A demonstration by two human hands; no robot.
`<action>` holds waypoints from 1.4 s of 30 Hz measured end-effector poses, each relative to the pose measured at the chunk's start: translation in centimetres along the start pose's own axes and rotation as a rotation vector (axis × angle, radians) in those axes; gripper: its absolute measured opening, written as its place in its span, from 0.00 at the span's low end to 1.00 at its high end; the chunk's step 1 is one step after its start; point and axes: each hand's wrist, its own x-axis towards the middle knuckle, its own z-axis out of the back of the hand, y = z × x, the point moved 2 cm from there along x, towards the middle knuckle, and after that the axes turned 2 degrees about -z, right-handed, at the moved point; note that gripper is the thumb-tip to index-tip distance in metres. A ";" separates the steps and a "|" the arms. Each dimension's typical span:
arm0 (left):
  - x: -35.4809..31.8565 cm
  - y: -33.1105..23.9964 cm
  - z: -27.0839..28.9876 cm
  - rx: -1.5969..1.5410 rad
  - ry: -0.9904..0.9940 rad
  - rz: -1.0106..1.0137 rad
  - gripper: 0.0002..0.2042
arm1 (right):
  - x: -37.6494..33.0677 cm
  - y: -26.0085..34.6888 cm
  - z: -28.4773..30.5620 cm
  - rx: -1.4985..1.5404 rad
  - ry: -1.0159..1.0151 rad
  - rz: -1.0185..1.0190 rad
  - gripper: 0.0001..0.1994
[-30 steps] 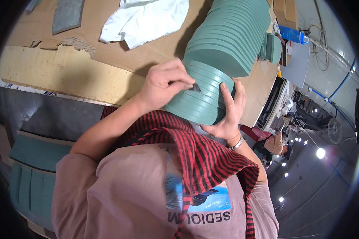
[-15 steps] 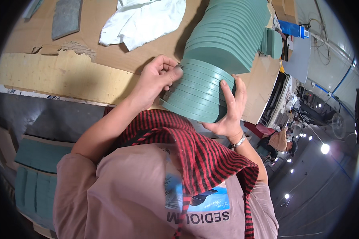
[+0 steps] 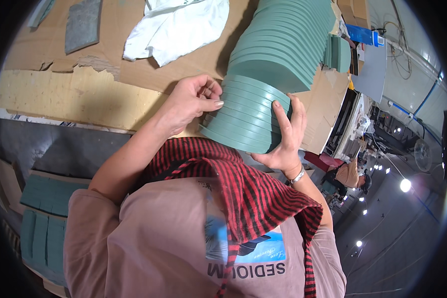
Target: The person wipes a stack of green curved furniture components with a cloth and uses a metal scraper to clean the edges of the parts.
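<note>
A short row of green, curved-edged slabs (image 3: 246, 116) stands on the table edge right in front of me, pressed face to face. My right hand (image 3: 289, 131) spans the row's right end, fingers on top and thumb at the near slab, gripping it. At the left end, my left hand (image 3: 193, 104) has its fingers curled and its thumb beside the slabs' edges. Whatever may lie between those fingertips is hidden. Just beyond, a longer row of larger green slabs (image 3: 283, 44) leans backward, its front face toward the short row.
A white cloth (image 3: 176, 30) and a grey block (image 3: 83, 26) lie on the cardboard-covered table (image 3: 92, 97). More green pieces (image 3: 44, 233) are stacked low at the left. A blue object (image 3: 360, 35) sits at the far right. Another person (image 3: 350, 175) is in the background.
My left hand has slid slightly nearer to me along the slabs' left edges, its thumb lower. The right hand keeps its place on the row.
</note>
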 end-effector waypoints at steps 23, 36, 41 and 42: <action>1.1 -2.7 0.0 0.214 -0.100 -0.164 0.02 | 0.0 0.1 0.1 0.007 -0.003 -0.023 0.51; 4.9 -5.7 -0.5 0.463 -0.207 -0.271 0.15 | 4.5 -4.5 0.9 0.117 -0.119 -0.175 0.54; 6.9 -6.8 -0.3 0.581 -0.211 -0.331 0.18 | 8.3 -8.4 -0.5 -0.117 -0.076 -0.278 0.49; 7.3 -6.9 -0.3 0.623 -0.221 -0.335 0.18 | 8.4 -8.4 -0.9 -0.171 -0.044 -0.294 0.49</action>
